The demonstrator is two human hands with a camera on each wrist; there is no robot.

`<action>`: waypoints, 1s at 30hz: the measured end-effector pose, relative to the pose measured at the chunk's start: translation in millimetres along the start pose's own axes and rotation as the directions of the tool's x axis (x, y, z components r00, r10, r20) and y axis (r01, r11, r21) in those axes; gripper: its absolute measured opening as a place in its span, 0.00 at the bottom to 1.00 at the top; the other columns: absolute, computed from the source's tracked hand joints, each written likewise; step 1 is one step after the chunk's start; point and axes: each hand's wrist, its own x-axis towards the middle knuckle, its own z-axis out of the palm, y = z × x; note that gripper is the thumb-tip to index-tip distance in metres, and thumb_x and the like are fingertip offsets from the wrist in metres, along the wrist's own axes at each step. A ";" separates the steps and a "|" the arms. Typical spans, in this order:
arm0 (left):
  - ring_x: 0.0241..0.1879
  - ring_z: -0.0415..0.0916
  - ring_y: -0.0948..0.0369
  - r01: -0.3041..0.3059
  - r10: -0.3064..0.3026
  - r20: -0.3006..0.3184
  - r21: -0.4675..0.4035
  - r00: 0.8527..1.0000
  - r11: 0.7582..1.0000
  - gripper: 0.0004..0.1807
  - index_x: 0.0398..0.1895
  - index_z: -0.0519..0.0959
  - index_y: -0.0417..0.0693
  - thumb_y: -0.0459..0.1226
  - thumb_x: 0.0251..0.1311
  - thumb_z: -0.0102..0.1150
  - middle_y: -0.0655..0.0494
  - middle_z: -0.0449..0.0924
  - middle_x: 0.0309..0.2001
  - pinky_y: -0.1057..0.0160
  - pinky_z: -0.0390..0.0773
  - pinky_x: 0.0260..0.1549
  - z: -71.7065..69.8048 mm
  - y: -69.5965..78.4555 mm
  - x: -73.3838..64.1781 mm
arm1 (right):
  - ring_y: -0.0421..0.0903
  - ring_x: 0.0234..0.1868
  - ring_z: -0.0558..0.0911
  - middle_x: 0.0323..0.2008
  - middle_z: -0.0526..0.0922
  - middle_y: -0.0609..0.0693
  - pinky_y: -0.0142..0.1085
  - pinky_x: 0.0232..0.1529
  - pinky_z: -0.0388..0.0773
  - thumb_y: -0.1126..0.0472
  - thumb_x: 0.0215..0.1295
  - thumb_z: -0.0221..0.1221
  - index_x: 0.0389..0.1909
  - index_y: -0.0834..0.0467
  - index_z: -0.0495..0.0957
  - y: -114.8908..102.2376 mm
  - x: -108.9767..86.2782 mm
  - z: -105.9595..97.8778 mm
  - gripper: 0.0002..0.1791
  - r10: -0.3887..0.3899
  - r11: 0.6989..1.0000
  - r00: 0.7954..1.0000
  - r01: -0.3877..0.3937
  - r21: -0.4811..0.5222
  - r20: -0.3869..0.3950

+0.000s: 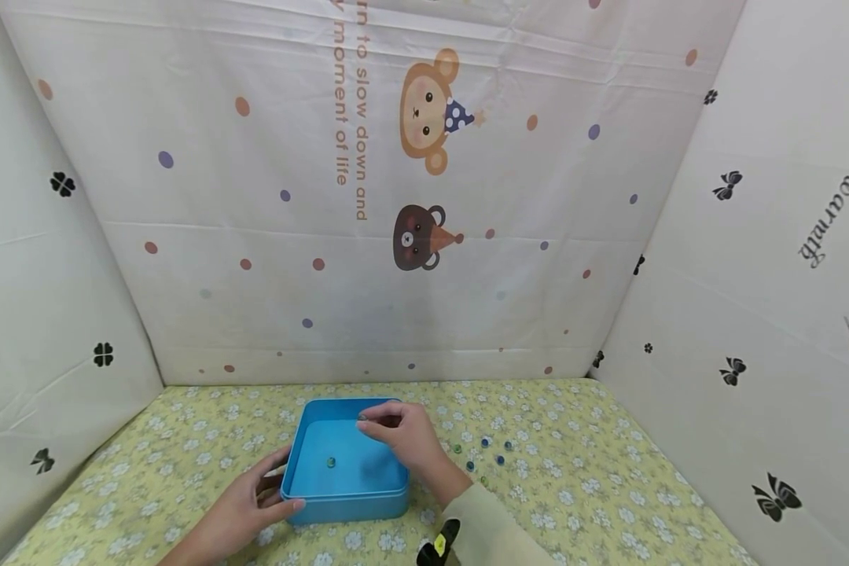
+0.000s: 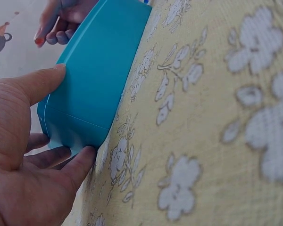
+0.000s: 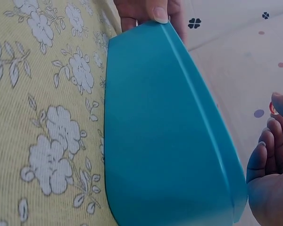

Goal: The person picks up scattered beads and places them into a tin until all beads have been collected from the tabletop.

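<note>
A blue square box point(image 1: 354, 507) with an open top stands on the table, and one small greenish marble point(image 1: 331, 462) lies on its floor. My left hand point(image 1: 251, 503) holds the box's near left corner, thumb at the front rim and fingers against the left side; the left wrist view shows this thumb point(image 2: 42, 82) closely. Above the right part of the box, my right hand point(image 1: 406, 436) pinches a small marble point(image 3: 273, 108) between thumb and forefinger. Red-orange shows in it in the right wrist view. The other fingers of that hand are curled in.
Right of the box, several small marbles point(image 1: 500, 460), blue and green, lie scattered on the yellow flowered tablecloth point(image 1: 594, 487). A printed white curtain point(image 1: 368, 306) rises behind the table, with white sheets at both sides.
</note>
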 end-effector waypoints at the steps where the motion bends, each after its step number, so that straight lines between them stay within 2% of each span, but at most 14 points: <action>1: 0.73 0.55 0.25 0.000 0.000 0.001 -0.002 1.000 1.000 0.51 0.83 0.45 0.42 0.43 0.67 0.67 0.23 0.44 0.78 0.50 0.86 0.67 0.0 -0.2 0.0 | 0.41 0.44 0.85 0.46 0.89 0.47 0.28 0.42 0.90 0.50 0.66 0.70 0.44 0.51 0.90 -0.2 0.2 0.6 0.11 0.000 1.000 1.000 0.000 0.000 0.002; 13: 0.72 0.58 0.25 0.014 -0.013 -0.011 0.001 1.000 1.000 0.51 0.83 0.45 0.42 0.43 0.67 0.67 0.23 0.46 0.78 0.51 0.88 0.64 1.0 0.5 0.6 | 0.39 0.43 0.85 0.45 0.89 0.45 0.29 0.43 0.90 0.50 0.66 0.70 0.45 0.50 0.90 -6.0 2.1 7.0 0.12 0.001 1.000 0.999 -0.001 -0.009 0.034; 19: 0.72 0.58 0.25 0.017 -0.017 -0.012 -0.002 1.000 1.000 0.51 0.83 0.45 0.42 0.43 0.67 0.67 0.23 0.46 0.78 0.52 0.88 0.64 1.0 0.4 0.0 | 0.41 0.44 0.85 0.45 0.89 0.47 0.33 0.45 0.91 0.51 0.66 0.70 0.44 0.51 0.90 -8.7 3.9 13.4 0.11 0.006 1.000 0.999 -0.006 -0.002 0.035; 26: 0.72 0.58 0.25 0.024 -0.024 -0.001 -0.008 1.000 1.000 0.52 0.83 0.45 0.43 0.44 0.66 0.68 0.24 0.46 0.78 0.52 0.88 0.63 0.1 1.9 -0.2 | 0.37 0.42 0.85 0.43 0.89 0.42 0.32 0.43 0.91 0.49 0.65 0.70 0.42 0.49 0.91 -7.6 6.9 21.1 0.11 0.033 0.999 0.998 -0.032 -0.021 0.046; 30: 0.72 0.58 0.25 0.031 -0.031 -0.002 -0.006 1.000 1.000 0.51 0.83 0.45 0.43 0.44 0.67 0.68 0.24 0.46 0.78 0.52 0.88 0.64 -0.5 2.0 0.2 | 0.38 0.42 0.85 0.42 0.89 0.42 0.41 0.47 0.93 0.50 0.65 0.71 0.42 0.50 0.91 -6.7 8.5 24.8 0.10 0.040 0.999 0.997 -0.039 -0.005 0.060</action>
